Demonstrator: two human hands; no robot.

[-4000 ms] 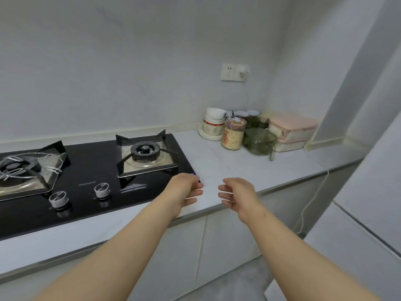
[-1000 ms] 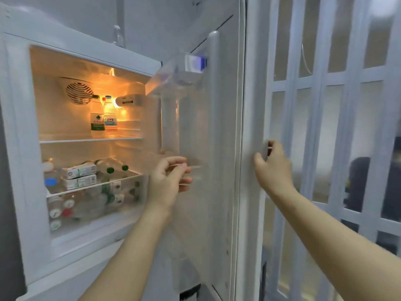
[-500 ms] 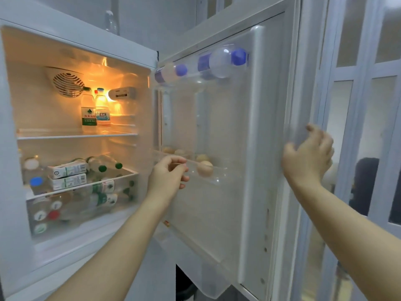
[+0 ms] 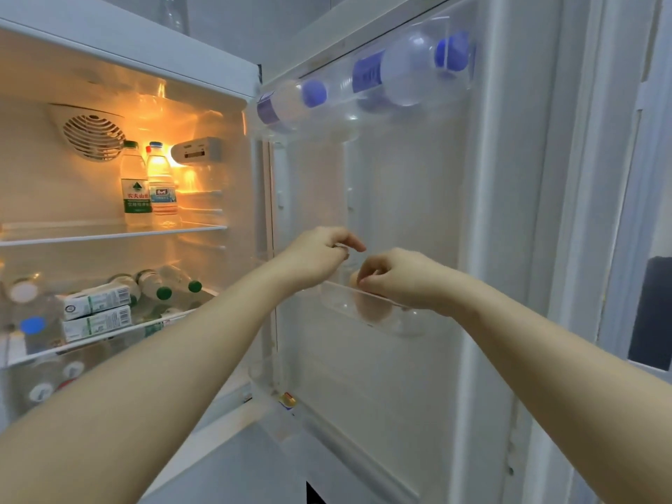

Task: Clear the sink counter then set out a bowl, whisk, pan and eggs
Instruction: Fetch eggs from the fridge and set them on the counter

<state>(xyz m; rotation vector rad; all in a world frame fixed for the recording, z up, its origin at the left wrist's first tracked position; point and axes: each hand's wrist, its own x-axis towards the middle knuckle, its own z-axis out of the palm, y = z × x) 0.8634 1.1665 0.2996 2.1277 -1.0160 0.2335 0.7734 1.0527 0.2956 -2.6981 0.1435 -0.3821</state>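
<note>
Fridge door (image 4: 411, 198) stands wide open across the right half of the frame, the lit fridge interior (image 4: 58, 183) at the left. At frame centre a clear door tray (image 4: 340, 303) juts from the door's inner face, and 1 egg (image 4: 374, 309) shows through its wall.

The right hand (image 4: 403, 278) reaches over the tray rim, knuckles up, fingers curled down narrowly round the top of that egg. The left hand (image 4: 312, 256) hangs just left of it, above the tray's left end, fingers curled in and the index finger pointing right. It hides what lies under it, so I cannot tell whether it holds anything. The 2 hands are close but apart.

In the upper right, 2 blue-capped bottles (image 4: 411, 70) lie on their sides in the door's top rack. At the left, 2 water bottles (image 4: 136, 187) stand upright on the upper shelf (image 4: 109, 234). Below them, 2 cartons (image 4: 96, 311) are stacked beside green-capped bottles (image 4: 160, 285) lying flat.
</note>
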